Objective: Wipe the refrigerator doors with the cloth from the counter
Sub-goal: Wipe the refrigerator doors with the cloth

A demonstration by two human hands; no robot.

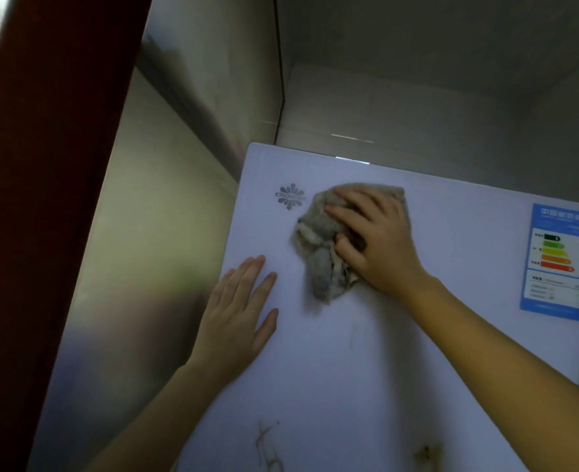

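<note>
The white refrigerator door [366, 352] fills the middle and lower right of the head view. A crumpled grey-beige cloth [318, 247] is pressed against its upper part, just right of a silver logo [289, 196]. My right hand [380, 240] lies on the cloth, its fingers curled into the fabric. Lower left of the cloth, my left hand [238, 311] rests flat on the door near its left edge, fingers apart and holding nothing.
A blue energy label [558, 264] sticks to the door's upper right corner. Brown marks [267, 447] and a dark smudge [426, 454] show low on the door. A pale wall [145, 233] and a dark red frame [43, 165] stand to the left.
</note>
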